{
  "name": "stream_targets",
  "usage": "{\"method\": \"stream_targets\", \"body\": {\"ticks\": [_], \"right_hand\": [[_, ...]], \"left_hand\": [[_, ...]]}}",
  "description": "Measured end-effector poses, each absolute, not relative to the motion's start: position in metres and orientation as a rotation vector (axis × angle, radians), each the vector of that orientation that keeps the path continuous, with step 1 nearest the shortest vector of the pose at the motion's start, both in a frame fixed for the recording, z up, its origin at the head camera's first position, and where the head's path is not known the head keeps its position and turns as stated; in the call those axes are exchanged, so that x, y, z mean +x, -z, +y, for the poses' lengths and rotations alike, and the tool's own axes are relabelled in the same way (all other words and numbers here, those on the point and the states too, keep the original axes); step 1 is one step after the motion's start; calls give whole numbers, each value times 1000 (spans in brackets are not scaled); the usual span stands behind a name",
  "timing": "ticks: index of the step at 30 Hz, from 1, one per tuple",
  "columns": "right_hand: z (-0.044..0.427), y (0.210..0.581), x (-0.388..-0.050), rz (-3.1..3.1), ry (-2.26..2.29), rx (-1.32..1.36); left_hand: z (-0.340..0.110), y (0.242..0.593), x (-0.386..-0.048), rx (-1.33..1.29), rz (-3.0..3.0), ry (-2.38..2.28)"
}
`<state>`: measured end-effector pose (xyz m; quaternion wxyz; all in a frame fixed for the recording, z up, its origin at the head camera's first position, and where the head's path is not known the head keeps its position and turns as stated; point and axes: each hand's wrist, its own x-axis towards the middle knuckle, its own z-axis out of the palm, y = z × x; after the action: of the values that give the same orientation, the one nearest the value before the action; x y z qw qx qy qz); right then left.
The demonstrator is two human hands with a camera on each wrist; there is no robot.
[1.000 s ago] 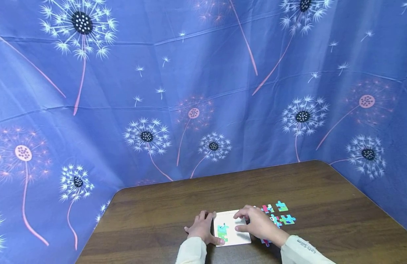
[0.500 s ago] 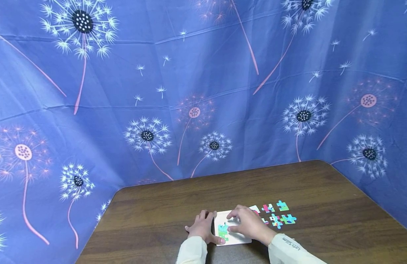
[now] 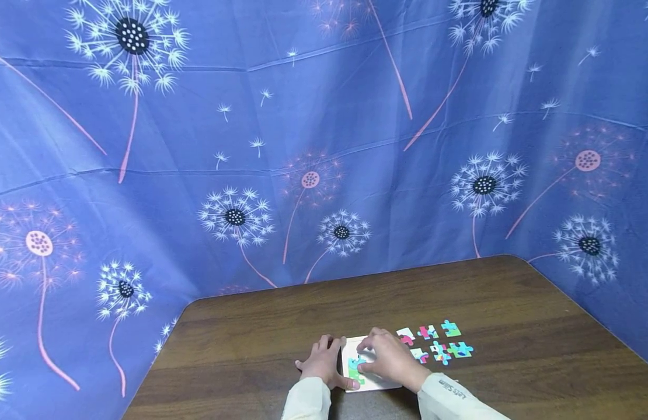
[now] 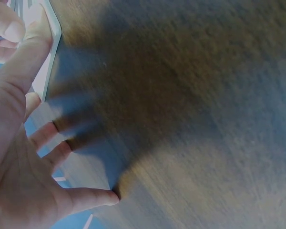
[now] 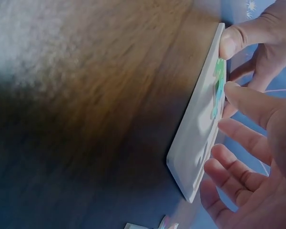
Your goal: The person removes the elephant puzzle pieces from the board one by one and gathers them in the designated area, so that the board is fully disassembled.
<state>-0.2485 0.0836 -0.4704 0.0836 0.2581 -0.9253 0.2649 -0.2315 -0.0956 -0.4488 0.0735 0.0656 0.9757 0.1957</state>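
Observation:
A white puzzle board (image 3: 376, 382) lies on the table, with joined green and blue jigsaw pieces (image 3: 352, 371) at its left side. My left hand (image 3: 320, 364) lies along the board's left edge. Its thumb rests on the near left corner and its other fingers spread out, some touching the table, as the left wrist view shows. My right hand (image 3: 392, 357) is over the board. In the right wrist view its thumb touches the blue part of the jigsaw pieces (image 5: 219, 88), while the other fingers are loosely bent above the board with nothing visible between them.
Several loose jigsaw pieces lie right of the board in two rough rows, among them a red and white piece (image 3: 406, 336) and a blue and green piece (image 3: 451, 328). The brown wooden table (image 3: 250, 350) ends at a blue dandelion-print cloth (image 3: 282, 116).
My right hand has moved left across the board, with its thumb now at the blue jigsaw piece. Loose pieces it covered now show. My left hand has stayed in place.

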Motion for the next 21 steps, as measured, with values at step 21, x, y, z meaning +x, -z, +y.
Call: {"method": "stream_targets", "body": {"ticks": [21], "right_hand": [[77,474,-256,-2730,-872,761]], "left_hand": [[-93,463,-241,98,2906,-595]]}}
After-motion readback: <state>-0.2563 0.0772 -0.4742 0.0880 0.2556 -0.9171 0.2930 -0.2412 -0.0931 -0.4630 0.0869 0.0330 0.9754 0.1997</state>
